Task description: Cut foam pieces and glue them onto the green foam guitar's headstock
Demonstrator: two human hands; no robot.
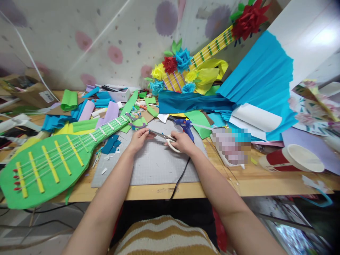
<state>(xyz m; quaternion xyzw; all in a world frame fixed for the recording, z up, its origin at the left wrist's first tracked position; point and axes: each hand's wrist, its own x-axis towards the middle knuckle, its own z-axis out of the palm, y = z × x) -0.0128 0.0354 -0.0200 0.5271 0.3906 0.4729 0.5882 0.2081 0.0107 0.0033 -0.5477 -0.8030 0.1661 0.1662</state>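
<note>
My right hand (183,141) is closed on a pair of scissors (173,146) with white handles, their blades aimed left. Close to the blade tips, my left hand (139,140) pinches something small with a bit of blue, too small to name. Both hands are over a grey cutting mat (156,170). Just behind the right hand lies a blue glue gun (186,124), and a black cord runs down over the table edge. To the left rests a green paper lute (47,159) with yellow strips, pale strings and red pegs.
Blue paper scraps (111,144) lie left of the hands. A yellow paper instrument with paper flowers (212,47) leans on the wall. Pleated blue paper (262,85) spreads at right, behind a lidded red-and-white paper cup (289,158). A cardboard box (34,92) stands far left.
</note>
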